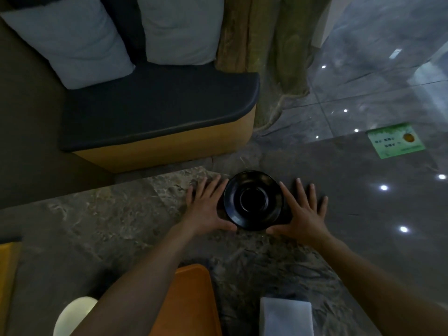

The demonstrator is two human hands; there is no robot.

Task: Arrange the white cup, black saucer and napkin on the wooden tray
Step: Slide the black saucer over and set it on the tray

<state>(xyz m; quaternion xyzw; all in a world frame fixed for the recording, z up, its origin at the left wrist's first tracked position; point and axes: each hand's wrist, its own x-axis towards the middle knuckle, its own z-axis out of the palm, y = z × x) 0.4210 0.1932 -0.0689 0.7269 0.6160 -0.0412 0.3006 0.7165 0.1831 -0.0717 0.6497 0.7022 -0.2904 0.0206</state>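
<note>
Marble table (121, 226): flat spread left hand (206, 204), right hand (300, 212) flank black saucer (253, 200)

my white cup (72, 316) half behind my left forearm (135, 282), napkin (286, 318) and wooden tray (194, 301) cut by bottom edge

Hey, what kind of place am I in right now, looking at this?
Probably a cafe or restaurant seating area: a padded bench seat with cushions, a stone-look table carrying a green printed table sticker, and a black saucer between your hands.
</note>
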